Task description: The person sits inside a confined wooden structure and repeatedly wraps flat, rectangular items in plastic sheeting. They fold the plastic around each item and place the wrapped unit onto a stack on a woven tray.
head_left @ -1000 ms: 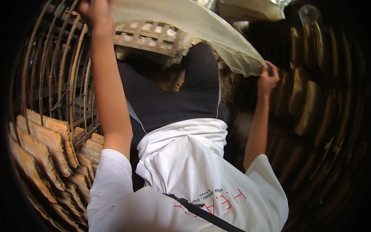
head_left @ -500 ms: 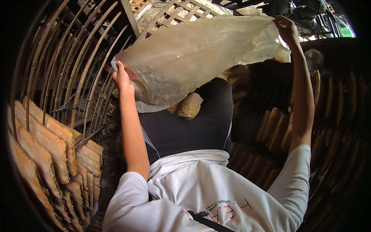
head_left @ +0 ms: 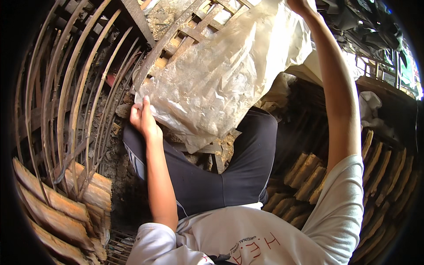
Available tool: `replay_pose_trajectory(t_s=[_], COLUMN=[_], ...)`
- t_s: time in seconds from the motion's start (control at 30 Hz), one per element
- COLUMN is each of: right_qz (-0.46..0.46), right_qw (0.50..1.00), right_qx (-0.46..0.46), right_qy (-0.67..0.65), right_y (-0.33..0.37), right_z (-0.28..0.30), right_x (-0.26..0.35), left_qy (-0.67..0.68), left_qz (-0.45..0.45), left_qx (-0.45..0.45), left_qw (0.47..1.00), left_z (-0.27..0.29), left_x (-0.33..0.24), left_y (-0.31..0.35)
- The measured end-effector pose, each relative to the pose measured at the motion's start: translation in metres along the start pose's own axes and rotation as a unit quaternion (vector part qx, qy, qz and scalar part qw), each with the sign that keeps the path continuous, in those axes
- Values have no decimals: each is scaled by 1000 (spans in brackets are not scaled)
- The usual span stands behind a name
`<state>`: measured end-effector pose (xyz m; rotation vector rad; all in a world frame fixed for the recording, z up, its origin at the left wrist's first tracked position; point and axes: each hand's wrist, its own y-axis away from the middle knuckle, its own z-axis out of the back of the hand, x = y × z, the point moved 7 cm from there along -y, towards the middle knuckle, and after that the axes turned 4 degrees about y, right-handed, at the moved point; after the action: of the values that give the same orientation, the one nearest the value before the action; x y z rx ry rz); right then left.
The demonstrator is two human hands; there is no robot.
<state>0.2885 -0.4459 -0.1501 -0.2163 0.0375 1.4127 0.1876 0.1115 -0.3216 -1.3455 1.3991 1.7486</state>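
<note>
Sheet: a large, crumpled, translucent whitish plastic sheet (head_left: 221,79) hangs stretched between the two hands, in front of the person's dark trousers (head_left: 221,172).
Left hand: the left hand (head_left: 142,119) grips the sheet's lower left corner; its fingers (head_left: 145,106) are pressed together and curled, pinching the plastic edge.
Right hand: the right hand (head_left: 302,5) is raised at the sheet's upper right corner, at the top edge of the view; it is closed on the plastic, though the fingers themselves are cut off and I cannot tell how they lie.
Behind the sheet: a weathered wooden lattice frame (head_left: 194,31) shows above and through the sheet.
Left of the sheet: long curved bamboo ribs (head_left: 66,101) fan downward.
Below left of the sheet: stacked brown clay roof tiles (head_left: 53,207) lie under the ribs.
Below right of the sheet: more rows of brown tiles (head_left: 309,181) sit in shadow beside the right arm.
Clothing: a white printed shirt (head_left: 247,234) fills the lower edge, well below the sheet.
</note>
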Motion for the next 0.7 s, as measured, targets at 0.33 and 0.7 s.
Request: replay_pose_trajectory(t_s=[0.33,0.7], right_qz=[-94,167], right_qw=[947,958], right_qx=[-285,79], right_qy=[-113,-222], right_y=[14,186], right_z=[-42,-81], right_x=[66,196], left_qy=[74,-48], left_qz=[145,37], left_qx=[-22,76], left_qw=[986,995], left_z=[-14,-18], left_x=[5,6], left_y=[46,1])
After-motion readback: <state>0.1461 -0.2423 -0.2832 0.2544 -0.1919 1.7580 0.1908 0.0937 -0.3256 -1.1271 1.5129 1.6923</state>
